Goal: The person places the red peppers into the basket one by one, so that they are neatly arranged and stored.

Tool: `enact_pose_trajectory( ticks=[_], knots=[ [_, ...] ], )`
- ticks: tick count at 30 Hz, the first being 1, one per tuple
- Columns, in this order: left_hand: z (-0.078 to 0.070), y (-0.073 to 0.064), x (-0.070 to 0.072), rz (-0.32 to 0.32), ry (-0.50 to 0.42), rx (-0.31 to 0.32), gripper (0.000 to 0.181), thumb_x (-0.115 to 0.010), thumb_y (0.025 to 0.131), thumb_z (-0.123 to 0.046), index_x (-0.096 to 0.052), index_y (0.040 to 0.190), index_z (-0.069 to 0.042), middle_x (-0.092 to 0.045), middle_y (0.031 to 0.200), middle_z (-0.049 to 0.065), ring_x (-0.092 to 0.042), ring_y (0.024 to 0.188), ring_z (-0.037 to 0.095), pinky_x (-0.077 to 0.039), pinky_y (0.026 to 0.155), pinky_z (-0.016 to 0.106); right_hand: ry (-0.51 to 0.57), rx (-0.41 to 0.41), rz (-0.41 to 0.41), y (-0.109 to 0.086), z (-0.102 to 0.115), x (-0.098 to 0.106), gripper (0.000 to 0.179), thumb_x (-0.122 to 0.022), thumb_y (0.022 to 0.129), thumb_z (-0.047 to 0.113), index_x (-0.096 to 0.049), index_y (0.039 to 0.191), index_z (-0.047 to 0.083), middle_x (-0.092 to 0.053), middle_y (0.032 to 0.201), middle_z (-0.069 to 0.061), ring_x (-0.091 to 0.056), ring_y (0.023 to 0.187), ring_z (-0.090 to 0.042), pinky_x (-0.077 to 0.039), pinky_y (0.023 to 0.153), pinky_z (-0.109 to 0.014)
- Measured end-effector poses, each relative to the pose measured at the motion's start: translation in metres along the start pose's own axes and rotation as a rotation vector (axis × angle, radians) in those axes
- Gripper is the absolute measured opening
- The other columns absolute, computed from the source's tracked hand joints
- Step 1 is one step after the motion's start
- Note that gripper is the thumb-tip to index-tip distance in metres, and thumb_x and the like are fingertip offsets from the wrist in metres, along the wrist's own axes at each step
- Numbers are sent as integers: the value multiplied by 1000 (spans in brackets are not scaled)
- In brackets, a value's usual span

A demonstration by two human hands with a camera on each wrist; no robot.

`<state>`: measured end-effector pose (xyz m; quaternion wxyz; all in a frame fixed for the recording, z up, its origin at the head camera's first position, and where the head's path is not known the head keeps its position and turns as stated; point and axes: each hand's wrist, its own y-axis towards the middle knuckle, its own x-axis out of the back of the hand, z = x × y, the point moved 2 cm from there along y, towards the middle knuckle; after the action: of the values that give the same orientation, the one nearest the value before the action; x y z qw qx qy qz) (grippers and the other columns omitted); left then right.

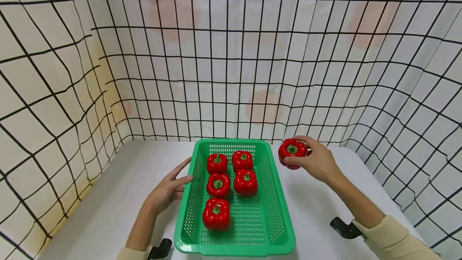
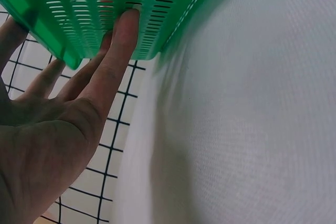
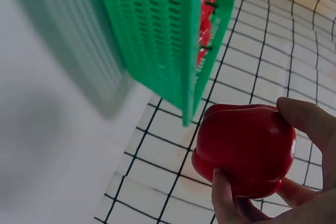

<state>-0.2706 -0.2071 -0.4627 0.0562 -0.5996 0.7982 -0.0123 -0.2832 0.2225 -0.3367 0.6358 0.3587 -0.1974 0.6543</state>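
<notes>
My right hand (image 1: 319, 161) grips a red bell pepper (image 1: 291, 151) just right of the basket's far right corner. In the right wrist view the thumb and fingers wrap the sides of this bell pepper (image 3: 247, 148), which is held up at about rim height. A green perforated basket (image 1: 267, 236) stands in the middle of the table. Inside it are several red bell peppers (image 1: 216, 215), two rows of them, stems up. My left hand (image 1: 164, 191) is at the basket's left side, fingers extended; in the left wrist view its fingertips touch the slotted wall (image 2: 84, 14).
A white table (image 1: 119, 179) lies under the basket. Black wire grid (image 1: 231, 71) walls rise at the back and on both sides, with pale sheeting behind them. Dark wrist devices (image 1: 345, 228) sit by both sleeves. The basket's near right part shows bare floor.
</notes>
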Motion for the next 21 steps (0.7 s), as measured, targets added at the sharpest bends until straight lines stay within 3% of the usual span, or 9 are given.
enact_pose_trajectory(
  ticks=[11,21],
  knots=[
    [-2,-1,0,-8,13,-3,75,-63,100,-29,-22,162,-37,-55,146,24,-72,107,41,-61,87,50,61,66,84,-10,35,-12,71,-82,84,34,-51,144,13,-62,129,-19,-59,115,-39,-63,75,-38],
    [-4,-2,-3,-38,23,5,74,-66,99,-29,-25,161,-37,-56,145,23,-73,104,38,-61,85,49,84,69,158,-23,47,-32,70,-85,79,33,-56,140,17,-66,123,-13,-60,111,-34,-63,72,-34]
  ],
)
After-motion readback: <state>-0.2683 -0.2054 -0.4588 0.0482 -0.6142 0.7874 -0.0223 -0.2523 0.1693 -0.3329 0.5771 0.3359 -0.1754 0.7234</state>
